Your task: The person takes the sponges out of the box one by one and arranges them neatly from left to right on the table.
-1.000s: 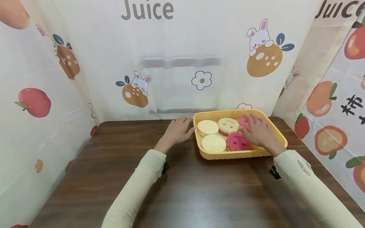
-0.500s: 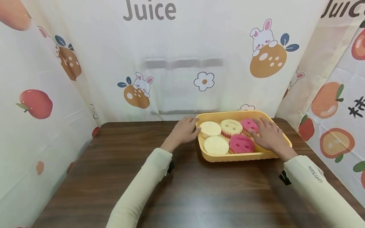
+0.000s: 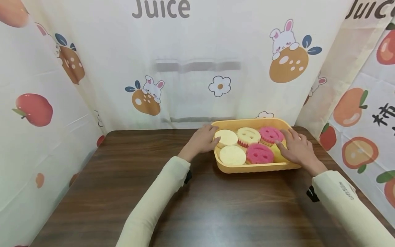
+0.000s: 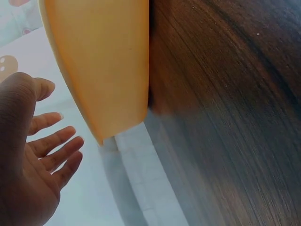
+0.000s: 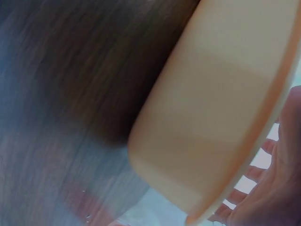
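A yellow plastic tray (image 3: 256, 168) stands at the back right of the table. Inside lie two pale round discs (image 3: 232, 155), a cream smiley-faced piece (image 3: 248, 136) with a pink layer beneath, and two pink smiley-faced pieces (image 3: 260, 153). My left hand (image 3: 202, 139) is at the tray's left rim, thumb and fingers apart; the left wrist view has the fingers loosely bent beside the tray wall (image 4: 101, 61), holding nothing. Over the tray's right end hovers my right hand (image 3: 298, 148), fingers spread, hiding part of the tray. Its fingers show beyond the rim in the right wrist view.
The dark wooden table (image 3: 148, 164) stretches left and forward of the tray. Fabric printed with fruit and rabbits (image 3: 191, 96) hangs directly behind the table, and more such fabric closes off both sides.
My right hand has moved rightward from above the pink pieces to the tray's right end, uncovering the rear pink piece. My left hand has come rightward to the tray's left rim.
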Tool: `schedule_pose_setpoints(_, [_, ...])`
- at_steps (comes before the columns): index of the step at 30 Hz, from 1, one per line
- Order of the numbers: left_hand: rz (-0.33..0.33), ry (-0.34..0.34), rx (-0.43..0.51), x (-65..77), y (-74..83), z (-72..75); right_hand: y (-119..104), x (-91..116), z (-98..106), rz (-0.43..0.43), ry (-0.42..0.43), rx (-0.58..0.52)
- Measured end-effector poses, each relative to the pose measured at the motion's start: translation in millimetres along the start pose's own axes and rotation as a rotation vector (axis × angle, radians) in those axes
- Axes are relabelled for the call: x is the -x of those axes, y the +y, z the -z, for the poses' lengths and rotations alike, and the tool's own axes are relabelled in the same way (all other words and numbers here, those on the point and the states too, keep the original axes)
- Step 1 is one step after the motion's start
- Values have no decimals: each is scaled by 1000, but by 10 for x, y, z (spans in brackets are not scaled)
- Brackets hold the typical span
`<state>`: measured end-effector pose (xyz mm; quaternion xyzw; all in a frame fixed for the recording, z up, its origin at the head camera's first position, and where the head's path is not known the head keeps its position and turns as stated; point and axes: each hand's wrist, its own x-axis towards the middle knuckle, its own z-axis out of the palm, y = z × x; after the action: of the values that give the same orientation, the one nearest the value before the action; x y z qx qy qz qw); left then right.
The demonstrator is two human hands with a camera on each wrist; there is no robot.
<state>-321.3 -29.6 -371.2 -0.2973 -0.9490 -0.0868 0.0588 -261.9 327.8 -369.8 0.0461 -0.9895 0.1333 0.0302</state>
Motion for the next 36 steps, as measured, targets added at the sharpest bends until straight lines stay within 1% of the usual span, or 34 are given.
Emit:
schedule_pose_setpoints(6, [-25, -23, 13, -101, 52, -25, 123, 42, -44, -23, 21, -14])
schedule_pose_setpoints(11, [-54, -64, 12, -169, 110, -51, 237, 58, -96, -40, 46, -24])
schedule_pose_setpoints(14, [-57, -86, -26, -204, 114, -70, 263, 32, -134, -50, 45, -34])
schedule_pose_setpoints(19, [-41, -98, -73, -299, 102, -121, 276, -48, -153, -57, 67, -42])
schedule_pose_setpoints(23, [-20, -135, -66, -369, 119, -194, 291, -76, -149, -80, 39, -47])
schedule_pose_setpoints(26, [-5, -154, -80, -405, 142, -249, 311, -71, -146, -123, 8, -50])
schedule_pose_setpoints(31, [10, -147, -115, -448, 173, -314, 350, -60, -120, -195, -27, -37])
schedule_pose_setpoints(36, [49, -149, -121, -463, 194, -352, 386, -70, -119, -229, -59, -17])
